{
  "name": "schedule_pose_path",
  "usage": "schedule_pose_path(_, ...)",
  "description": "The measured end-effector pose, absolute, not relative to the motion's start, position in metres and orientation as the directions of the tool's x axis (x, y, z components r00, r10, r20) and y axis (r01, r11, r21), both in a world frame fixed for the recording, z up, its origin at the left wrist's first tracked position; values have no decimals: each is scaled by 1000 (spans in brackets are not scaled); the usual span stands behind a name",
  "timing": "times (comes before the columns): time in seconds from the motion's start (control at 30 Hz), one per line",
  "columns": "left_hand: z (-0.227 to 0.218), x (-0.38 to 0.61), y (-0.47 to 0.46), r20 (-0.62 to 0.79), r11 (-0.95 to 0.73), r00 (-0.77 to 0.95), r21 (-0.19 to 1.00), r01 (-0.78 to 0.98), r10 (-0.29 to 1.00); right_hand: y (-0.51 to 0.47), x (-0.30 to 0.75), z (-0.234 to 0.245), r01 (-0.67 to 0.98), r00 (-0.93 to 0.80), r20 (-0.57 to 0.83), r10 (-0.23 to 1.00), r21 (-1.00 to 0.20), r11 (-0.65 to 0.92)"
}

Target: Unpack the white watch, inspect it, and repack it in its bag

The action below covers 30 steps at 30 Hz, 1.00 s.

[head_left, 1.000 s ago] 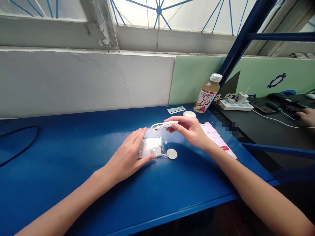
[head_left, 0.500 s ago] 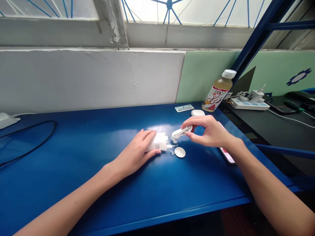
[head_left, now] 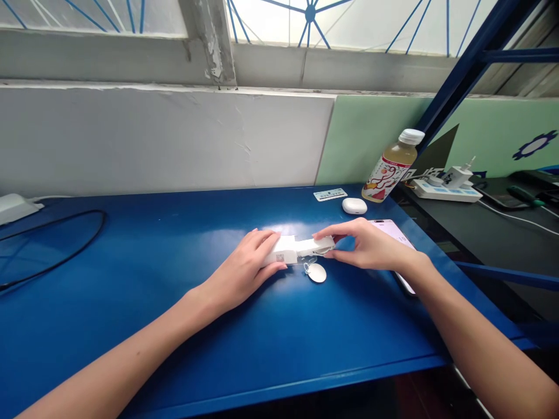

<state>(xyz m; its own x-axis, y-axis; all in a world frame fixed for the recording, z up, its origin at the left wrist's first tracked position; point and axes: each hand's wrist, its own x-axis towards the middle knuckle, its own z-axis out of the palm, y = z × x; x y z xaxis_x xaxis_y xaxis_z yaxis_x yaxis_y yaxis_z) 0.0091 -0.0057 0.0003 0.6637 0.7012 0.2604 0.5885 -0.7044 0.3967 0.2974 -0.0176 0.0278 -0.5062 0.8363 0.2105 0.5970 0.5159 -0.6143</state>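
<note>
My left hand [head_left: 251, 262] is closed round a small white box [head_left: 286, 249], which lies on the blue table with its printed code toward me and its opening to the right. A bundled white cable [head_left: 317, 247] is pinched between the thumb and fingers of my right hand [head_left: 356, 243]. Its left end meets the box's open end; how far it reaches inside I cannot tell. Just in front of them lies a round white tag [head_left: 317, 273] with a clear loop on its edge.
A phone [head_left: 393, 231] lies partly under my right forearm. Behind it are a white earbud case [head_left: 354, 206], a printed card [head_left: 331, 194] and a drink bottle [head_left: 391, 166]. A black cable [head_left: 87, 215] curves at the left. On the right, a power strip [head_left: 448, 190] sits beyond a blue metal post [head_left: 460, 81].
My right hand has moved left and slightly down, bringing the cable bundle against the box's open end. The phone and earbud case show more now. My left hand still holds the box.
</note>
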Motion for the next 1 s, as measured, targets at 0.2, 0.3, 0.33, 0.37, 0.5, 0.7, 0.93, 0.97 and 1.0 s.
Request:
schedule_pose_path(0.2, -1, 9, -5, 246, -711, 678, 386, 588, 693, -16, 296, 26, 691, -531, 154, 833, -491, 530)
schedule_pose_path(0.3, -1, 10, -5, 242, -718, 688, 385, 579, 684, -17, 288, 19, 658, -566, 210, 797, -467, 591)
schedule_pose_path(0.33, -1, 11, -5, 240, -720, 690, 383, 579, 683, -17, 285, 16, 648, -578, 225, 785, -457, 609)
schedule_pose_path(0.37, -1, 11, -5, 239, -721, 692, 378, 581, 682, -17, 283, 14, 641, -588, 236, 774, -448, 623)
schedule_pose_path(0.5, -3, 11, -5, 243, -726, 689, 337, 600, 683, -19, 280, 13, 651, -588, 250, 769, -417, 634)
schedule_pose_path(0.7, -5, 10, -4, 245, -731, 692, 311, 607, 679, -16, 288, 17, 680, -581, 248, 775, -376, 630)
schedule_pose_path(0.93, -6, 12, -4, 281, -746, 693, 309, 590, 664, -16, 273, 5, 669, -569, 338, 750, -340, 661)
schedule_pose_path(0.97, -6, 12, -4, 285, -745, 690, 308, 591, 665, -16, 271, 5, 663, -569, 348, 745, -340, 666)
schedule_pose_path(1.0, -6, 12, -4, 288, -745, 689, 309, 591, 666, -17, 270, 5, 659, -571, 354, 740, -339, 671)
